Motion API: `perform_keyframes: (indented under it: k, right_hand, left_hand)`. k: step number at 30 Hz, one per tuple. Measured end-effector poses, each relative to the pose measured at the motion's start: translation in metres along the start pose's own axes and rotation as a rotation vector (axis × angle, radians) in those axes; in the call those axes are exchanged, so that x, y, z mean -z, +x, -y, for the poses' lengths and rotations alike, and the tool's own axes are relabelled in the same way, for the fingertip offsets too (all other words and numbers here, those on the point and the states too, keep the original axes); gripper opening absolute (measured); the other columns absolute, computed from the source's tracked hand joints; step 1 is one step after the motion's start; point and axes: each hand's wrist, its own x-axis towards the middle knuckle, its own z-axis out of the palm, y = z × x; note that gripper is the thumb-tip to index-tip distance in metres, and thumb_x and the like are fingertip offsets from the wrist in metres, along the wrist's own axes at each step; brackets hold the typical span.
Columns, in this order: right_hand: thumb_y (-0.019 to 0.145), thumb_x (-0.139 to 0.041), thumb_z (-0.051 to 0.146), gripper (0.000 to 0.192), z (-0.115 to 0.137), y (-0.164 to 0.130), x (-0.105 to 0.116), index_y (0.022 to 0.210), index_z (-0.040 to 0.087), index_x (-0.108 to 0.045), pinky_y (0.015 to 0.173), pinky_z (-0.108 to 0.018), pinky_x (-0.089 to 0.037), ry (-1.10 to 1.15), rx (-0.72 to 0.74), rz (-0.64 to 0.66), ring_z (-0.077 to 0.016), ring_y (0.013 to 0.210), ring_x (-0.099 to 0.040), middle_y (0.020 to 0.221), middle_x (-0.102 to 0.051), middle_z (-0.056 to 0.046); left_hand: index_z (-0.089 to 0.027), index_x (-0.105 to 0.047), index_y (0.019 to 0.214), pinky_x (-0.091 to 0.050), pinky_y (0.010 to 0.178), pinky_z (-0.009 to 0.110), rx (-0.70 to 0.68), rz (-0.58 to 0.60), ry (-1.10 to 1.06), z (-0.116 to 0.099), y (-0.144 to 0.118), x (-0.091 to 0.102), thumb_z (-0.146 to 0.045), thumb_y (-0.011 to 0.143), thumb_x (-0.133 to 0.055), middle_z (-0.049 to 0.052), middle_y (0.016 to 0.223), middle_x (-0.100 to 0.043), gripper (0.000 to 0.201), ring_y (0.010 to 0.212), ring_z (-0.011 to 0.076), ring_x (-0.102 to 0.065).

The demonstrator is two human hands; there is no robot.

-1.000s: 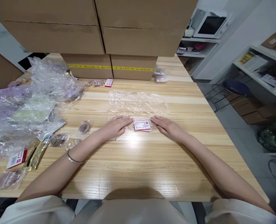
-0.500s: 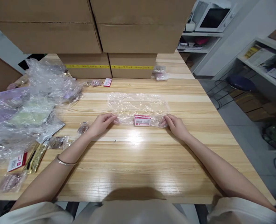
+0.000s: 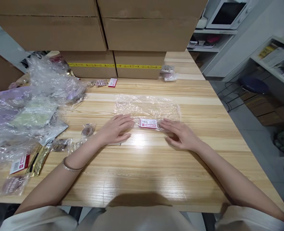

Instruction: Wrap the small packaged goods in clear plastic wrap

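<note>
A sheet of clear plastic wrap (image 3: 146, 104) lies spread on the wooden table in front of me. On its near edge rests a small red-and-white box (image 3: 148, 123) with a barcode label facing up. My left hand (image 3: 116, 128) lies open at the left of the box, its fingers flat on the wrap's near edge. From the other side my right hand (image 3: 179, 133) rests open, fingertips on the wrap close to the box's right end. Neither hand grasps anything. What lies under the fingers is hidden.
Crumpled plastic packaging (image 3: 53, 80) heaps up on the left. Near it lie a gold sachet (image 3: 39, 160), a red-and-white packet (image 3: 20, 164) and small wrapped pieces (image 3: 87, 130). Cardboard boxes (image 3: 139, 64) stand stacked at the back. A small bundle (image 3: 168, 73) sits beside them.
Both hands have let go of the wrap's near corners, moved inward and flattened beside the box. The box has tipped back with the wrap, its label now facing up. The view has shifted slightly.
</note>
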Motion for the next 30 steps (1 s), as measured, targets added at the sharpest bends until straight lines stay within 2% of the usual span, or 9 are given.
perform_keyframes:
  k: [3,7,13,16,19,22,25,28,30]
  right_hand:
    - [0.094,-0.052,0.024,0.054,-0.007,-0.002,-0.001,0.148,0.026,-0.048,0.112,-0.048,-0.044,0.059,-0.041,0.067,-0.0251,0.135,-0.052,0.146,-0.055,-0.007]
    - [0.1,-0.046,0.027,0.036,-0.022,-0.004,-0.004,0.131,0.026,-0.064,0.111,-0.044,-0.047,0.079,-0.124,0.005,-0.0232,0.129,-0.057,0.133,-0.066,-0.004]
    - [0.099,-0.043,0.048,0.04,-0.024,-0.004,-0.005,0.093,0.023,-0.074,0.081,-0.04,-0.054,0.138,-0.477,-0.201,-0.0253,0.082,-0.072,0.089,-0.077,-0.006]
    - [0.096,-0.047,0.053,0.04,-0.02,0.002,-0.008,0.087,0.021,-0.07,0.068,-0.035,-0.05,0.182,-0.675,-0.184,-0.0227,0.066,-0.066,0.067,-0.07,-0.003]
    - [0.091,-0.056,0.052,0.034,-0.018,0.009,-0.012,0.091,0.021,-0.068,0.064,-0.035,-0.046,0.008,-0.818,-0.154,-0.0246,0.065,-0.064,0.067,-0.069,-0.004]
    - [0.091,-0.056,0.046,0.033,-0.018,0.01,-0.011,0.103,0.016,-0.067,0.079,-0.045,-0.048,-0.251,-0.692,-0.233,-0.0316,0.085,-0.067,0.088,-0.073,-0.013]
    - [0.091,-0.057,0.04,0.042,-0.018,0.001,-0.002,0.124,0.015,-0.06,0.097,-0.052,-0.045,-0.216,-0.35,-0.253,-0.0341,0.116,-0.061,0.123,-0.067,-0.018]
    - [0.09,-0.06,0.035,0.054,-0.02,-0.008,0.006,0.142,0.022,-0.05,0.106,-0.048,-0.045,0.0,-0.107,-0.02,-0.0292,0.134,-0.052,0.142,-0.059,-0.011]
    - [0.093,-0.055,0.031,0.049,-0.023,-0.01,0.006,0.142,0.025,-0.052,0.108,-0.047,-0.045,0.047,-0.11,0.045,-0.0269,0.136,-0.051,0.141,-0.06,-0.008]
  left_hand:
    - [-0.026,-0.05,0.144,-0.026,0.121,0.044,0.114,0.115,-0.072,0.016,-0.007,0.003,-0.04,0.101,-0.041,0.003,0.149,-0.052,0.046,0.142,0.0208,-0.041]
    - [-0.025,-0.062,0.133,-0.029,0.12,0.041,0.245,0.069,-0.247,0.032,-0.011,0.008,-0.043,0.103,-0.037,0.003,0.142,-0.059,0.043,0.137,0.0199,-0.048]
    - [-0.018,-0.069,0.091,-0.049,0.086,0.03,0.532,-0.091,-0.503,0.027,-0.009,0.012,-0.055,0.097,-0.046,0.005,0.095,-0.074,0.044,0.091,0.0209,-0.066]
    - [-0.019,-0.063,0.084,-0.048,0.079,0.031,0.533,-0.13,-0.415,0.024,-0.002,0.006,-0.049,0.098,-0.044,0.002,0.077,-0.068,0.039,0.076,0.0194,-0.063]
    - [-0.019,-0.063,0.091,-0.045,0.09,0.04,0.516,-0.108,-0.144,0.024,0.004,-0.002,-0.038,0.098,-0.045,0.004,0.078,-0.067,0.027,0.08,0.0225,-0.062]
    - [-0.015,-0.064,0.106,-0.043,0.094,0.049,0.518,-0.21,0.138,0.021,0.003,-0.003,-0.031,0.096,-0.047,0.013,0.098,-0.068,0.025,0.099,0.0302,-0.06]
    - [-0.015,-0.063,0.12,-0.043,0.101,0.049,0.302,-0.273,0.142,0.017,-0.004,0.002,-0.038,0.094,-0.053,0.018,0.124,-0.062,0.035,0.12,0.0317,-0.054]
    - [-0.024,-0.058,0.135,-0.036,0.114,0.046,0.077,-0.06,-0.03,0.018,-0.01,0.005,-0.046,0.094,-0.055,0.009,0.146,-0.054,0.046,0.137,0.0269,-0.046]
    - [-0.029,-0.056,0.139,-0.03,0.119,0.046,0.086,0.041,-0.091,0.023,-0.011,0.003,-0.047,0.098,-0.049,0.004,0.149,-0.052,0.045,0.142,0.0242,-0.041]
